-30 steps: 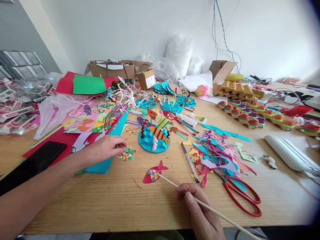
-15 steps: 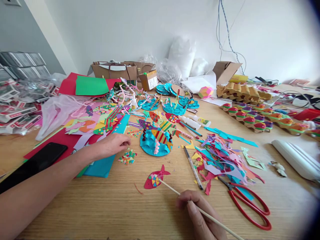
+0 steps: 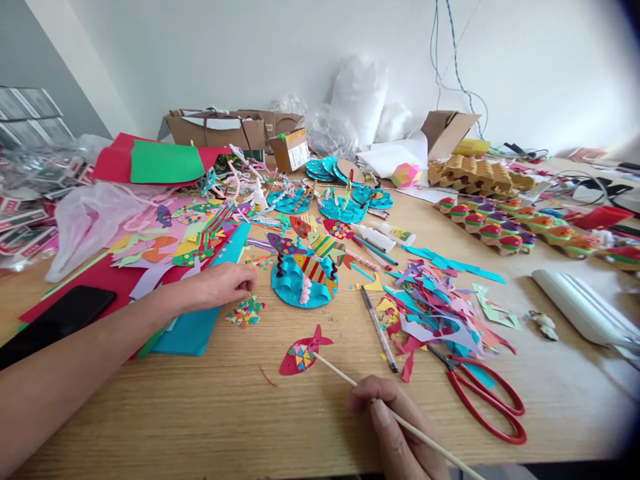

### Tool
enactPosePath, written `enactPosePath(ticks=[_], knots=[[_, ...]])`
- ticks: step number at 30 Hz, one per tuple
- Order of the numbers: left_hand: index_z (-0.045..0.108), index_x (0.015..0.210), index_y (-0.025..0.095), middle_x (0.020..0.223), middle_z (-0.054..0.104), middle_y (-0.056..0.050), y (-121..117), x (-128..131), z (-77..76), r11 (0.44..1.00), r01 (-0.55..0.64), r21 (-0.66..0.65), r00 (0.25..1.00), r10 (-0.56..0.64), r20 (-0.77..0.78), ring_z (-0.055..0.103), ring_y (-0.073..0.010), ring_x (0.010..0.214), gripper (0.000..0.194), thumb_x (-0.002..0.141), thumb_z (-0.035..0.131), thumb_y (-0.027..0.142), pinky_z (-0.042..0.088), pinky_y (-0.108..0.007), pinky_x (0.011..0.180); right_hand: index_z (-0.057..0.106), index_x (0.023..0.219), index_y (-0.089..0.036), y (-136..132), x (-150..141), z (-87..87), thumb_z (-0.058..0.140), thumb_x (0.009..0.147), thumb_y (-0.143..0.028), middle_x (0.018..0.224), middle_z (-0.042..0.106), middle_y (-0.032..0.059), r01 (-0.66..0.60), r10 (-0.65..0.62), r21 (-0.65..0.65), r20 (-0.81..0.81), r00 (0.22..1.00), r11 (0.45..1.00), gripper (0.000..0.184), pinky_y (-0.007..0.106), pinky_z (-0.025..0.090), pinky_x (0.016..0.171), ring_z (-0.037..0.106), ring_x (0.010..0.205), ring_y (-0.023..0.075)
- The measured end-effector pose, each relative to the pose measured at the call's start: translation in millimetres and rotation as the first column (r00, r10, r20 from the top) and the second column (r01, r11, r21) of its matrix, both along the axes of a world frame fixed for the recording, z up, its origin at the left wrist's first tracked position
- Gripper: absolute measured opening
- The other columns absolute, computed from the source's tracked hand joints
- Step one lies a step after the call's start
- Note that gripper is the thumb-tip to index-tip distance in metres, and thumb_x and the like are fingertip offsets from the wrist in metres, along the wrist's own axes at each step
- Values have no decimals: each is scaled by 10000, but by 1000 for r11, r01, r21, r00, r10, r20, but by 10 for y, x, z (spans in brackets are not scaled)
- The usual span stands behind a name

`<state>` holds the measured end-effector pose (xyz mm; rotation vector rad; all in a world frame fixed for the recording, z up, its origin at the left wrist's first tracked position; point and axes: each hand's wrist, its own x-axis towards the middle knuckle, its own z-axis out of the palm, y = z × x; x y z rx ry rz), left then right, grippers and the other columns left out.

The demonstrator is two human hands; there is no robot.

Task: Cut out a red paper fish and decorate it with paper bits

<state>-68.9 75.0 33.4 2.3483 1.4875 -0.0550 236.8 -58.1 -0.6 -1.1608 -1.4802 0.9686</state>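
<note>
My right hand (image 3: 400, 423) pinches a thin wooden stick (image 3: 340, 375) between thumb and fingers. The stick's far tip touches a red paper fish (image 3: 295, 357) lying flat on the table, its body partly covered with small coloured triangles. At the left, my left hand (image 3: 233, 285) is closed, its fingertips pointing down just above a small heap of coloured paper bits (image 3: 247, 311). Whatever those fingers pinch is too small to make out. Beyond the red fish stands a round blue base (image 3: 283, 288) carrying paper fish, one of them striped (image 3: 313, 270).
Red-handled scissors (image 3: 493, 400), a pen (image 3: 379, 327) and a heap of paper scraps (image 3: 430, 310) lie at the right. A phone (image 3: 75, 310) rests on coloured sheets at the left. Glue bottles (image 3: 373, 239), egg trays (image 3: 485, 227) and cardboard boxes (image 3: 215, 130) stand farther back.
The view has shifted slightly, moving most things a little leftward. My left fingers have come closer to the heap of paper bits. The stick stays in my right hand, its tip at the fish.
</note>
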Motion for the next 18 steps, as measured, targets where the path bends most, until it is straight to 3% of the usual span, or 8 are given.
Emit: enactPosePath(ticks=[6,18], knots=[[553,717,197,730,598,-3,21,8,10,999,-15,-36,1000,14,-9,557,-149,649,116,731,438,193,373,-226,574,622,823,-250,17,91,7,452,949,-362,701,612,-21,-110,106,24,145,984,994,240,196,414,609,569,657,137],[495,668,201,674,554,4,48,-87,-46,999,-4,-40,1000,5,21,502,-146,600,117,758,447,258,357,-234,550,600,860,-265,20,98,-8,422,967,-350,733,600,-40,-166,164,17,70,984,986,224,180,415,642,561,684,116]])
